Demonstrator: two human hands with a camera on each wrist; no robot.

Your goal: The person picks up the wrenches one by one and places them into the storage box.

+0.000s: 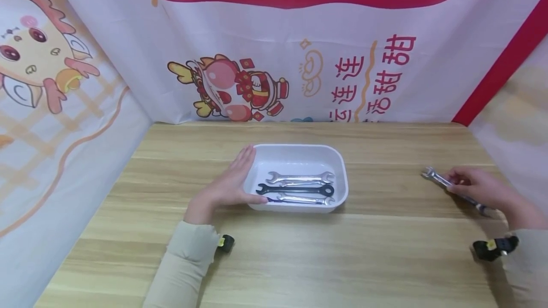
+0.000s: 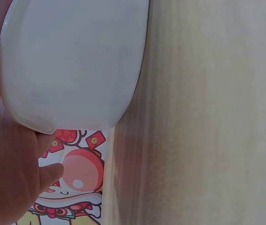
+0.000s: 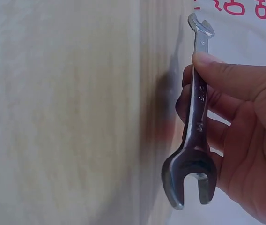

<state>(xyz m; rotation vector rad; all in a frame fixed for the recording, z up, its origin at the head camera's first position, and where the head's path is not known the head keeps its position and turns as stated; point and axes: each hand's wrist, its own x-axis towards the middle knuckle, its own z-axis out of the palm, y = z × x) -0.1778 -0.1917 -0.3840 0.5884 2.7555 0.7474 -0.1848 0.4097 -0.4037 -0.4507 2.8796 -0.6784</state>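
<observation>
— Three wrenches lie in the white tray (image 1: pixel 338 168): we log a silver one (image 1: pixel 299 178) at the back, a black one (image 1: pixel 295 188) in the middle, and a second silver one (image 1: pixel 306 198) nearest us. All three lie side by side, roughly parallel to the tray's long edge.

— And the fourth item?

— We enter it as a silver open-ended wrench (image 1: pixel 432 175), well apart from the tray, out on the right side of the wooden table (image 1: pixel 299 255). Our right hand (image 1: pixel 479 188) holds it: the thumb presses along the shank and the other fingers curl behind it. In the right wrist view the same wrench (image 3: pixel 196 126) shows one open end past the thumb tip and the other, larger end below the palm. Whether it still touches the tabletop we cannot tell.

— Left hand?

— Our left hand (image 1: pixel 229 185) lies flat against the tray's left side, fingers straight and together, thumb along the near left corner. It closes round nothing. The left wrist view shows the tray's outer wall (image 2: pixel 77 61) resting against the palm.

— Surroundings?

— We list a printed cloth backdrop (image 1: pixel 274 56) with a cartoon dragon and red characters behind the table, and matching cloth panels on both sides. Pale sleeves cover both forearms, each with a small black camera at the wrist.
</observation>
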